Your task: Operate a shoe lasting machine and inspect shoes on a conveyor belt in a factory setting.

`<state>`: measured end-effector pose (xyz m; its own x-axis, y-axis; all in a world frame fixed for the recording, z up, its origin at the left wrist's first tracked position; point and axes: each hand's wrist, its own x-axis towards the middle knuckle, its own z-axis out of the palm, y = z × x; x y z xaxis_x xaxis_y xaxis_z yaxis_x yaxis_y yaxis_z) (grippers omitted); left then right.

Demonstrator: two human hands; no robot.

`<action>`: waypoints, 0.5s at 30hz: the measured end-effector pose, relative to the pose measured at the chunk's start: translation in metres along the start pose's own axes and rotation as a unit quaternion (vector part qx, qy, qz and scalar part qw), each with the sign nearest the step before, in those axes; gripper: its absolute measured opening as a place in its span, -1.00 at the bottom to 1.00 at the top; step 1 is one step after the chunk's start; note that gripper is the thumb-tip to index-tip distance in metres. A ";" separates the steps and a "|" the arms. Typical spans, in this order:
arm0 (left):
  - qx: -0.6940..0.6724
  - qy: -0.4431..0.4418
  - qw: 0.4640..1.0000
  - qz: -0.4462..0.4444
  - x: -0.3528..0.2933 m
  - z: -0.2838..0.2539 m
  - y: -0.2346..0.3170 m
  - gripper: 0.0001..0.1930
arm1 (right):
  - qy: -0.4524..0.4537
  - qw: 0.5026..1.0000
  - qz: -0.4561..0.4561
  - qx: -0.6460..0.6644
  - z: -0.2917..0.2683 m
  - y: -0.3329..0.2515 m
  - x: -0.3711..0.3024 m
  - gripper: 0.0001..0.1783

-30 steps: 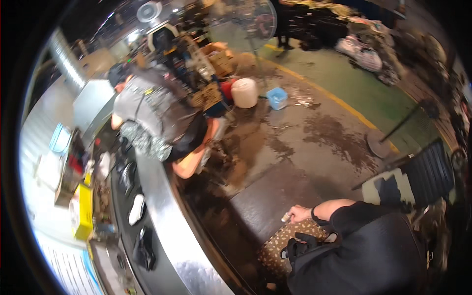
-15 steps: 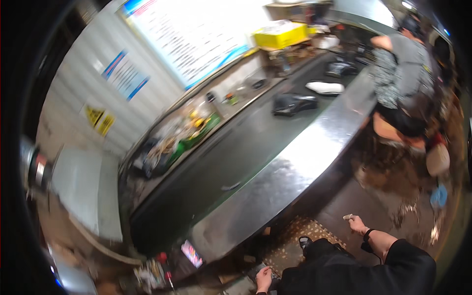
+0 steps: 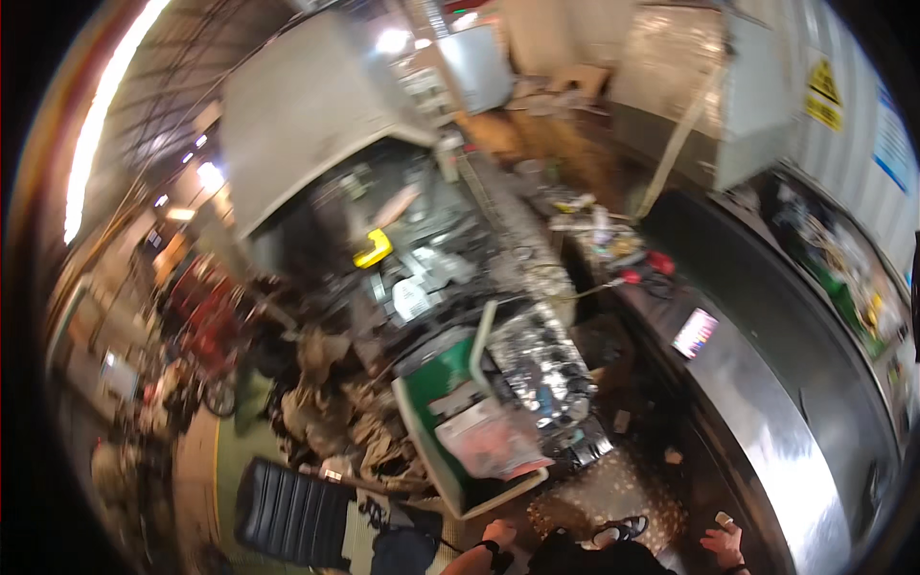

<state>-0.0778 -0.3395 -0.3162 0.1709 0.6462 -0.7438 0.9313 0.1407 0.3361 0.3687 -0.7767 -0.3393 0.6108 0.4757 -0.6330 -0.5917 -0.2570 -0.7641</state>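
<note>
The view is blurred by a fast head turn. My left hand [image 3: 498, 533] shows at the bottom edge with a dark band on its wrist, just below the corner of a green and white tub [image 3: 433, 388]. Its fingers look curled, and the blur hides whether it holds anything. My right hand [image 3: 724, 548] is low on the right, beside the front of a steel counter [image 3: 778, 458]. A small pale bit sits at its fingertips, and I cannot tell if it is held. My sandalled foot [image 3: 619, 529] rests on a patterned floor mat [image 3: 600, 491].
A reddish plastic bag [image 3: 491, 443] lies in the tub beside a heap of shiny foil-like scrap [image 3: 542, 353]. Crumpled brown sacks [image 3: 335, 414] pile up left of it. A black ribbed seat [image 3: 286, 512] is at lower left. A small lit screen [image 3: 696, 333] sits on the counter.
The view has swung far round: the dark counter with the other person is gone and cluttered scrap, a tub and sacks fill the middle. Both my hands stay at the bottom edge.
</note>
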 end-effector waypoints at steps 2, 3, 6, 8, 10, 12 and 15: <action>-0.041 -0.015 0.998 -0.043 -0.015 0.001 -0.044 -0.63 | 0.013 0.999 -0.012 0.047 0.047 -0.025 0.020 -0.43; -0.051 -0.013 0.997 -0.050 -0.023 0.007 -0.066 -0.62 | -0.009 1.000 -0.011 -0.023 0.067 -0.030 0.037 -0.43; -0.107 -0.024 0.988 -0.106 -0.040 0.025 -0.095 -0.62 | -0.044 0.995 -0.004 -0.094 0.127 -0.069 0.029 -0.40; -0.158 -0.059 0.980 -0.106 -0.046 0.027 -0.104 -0.58 | -0.032 0.984 0.080 -0.157 0.153 -0.073 0.037 -0.38; -0.177 -0.073 0.975 -0.117 -0.048 0.033 -0.116 -0.55 | -0.028 0.983 0.094 -0.155 0.179 -0.079 0.030 -0.30; -0.190 -0.084 0.975 -0.079 -0.050 0.035 -0.128 -0.53 | -0.055 0.971 0.080 -0.217 0.201 -0.081 0.015 -0.19; -0.197 -0.037 0.977 -0.076 -0.053 0.041 -0.153 -0.54 | -0.096 0.937 0.013 -0.337 0.212 -0.076 0.003 -0.30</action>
<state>-0.2163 -0.4260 -0.3515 0.0768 0.5411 -0.8375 0.7541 0.5179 0.4038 0.3042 -0.5769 -0.2567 0.4558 0.5880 -0.6682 -0.0999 -0.7122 -0.6948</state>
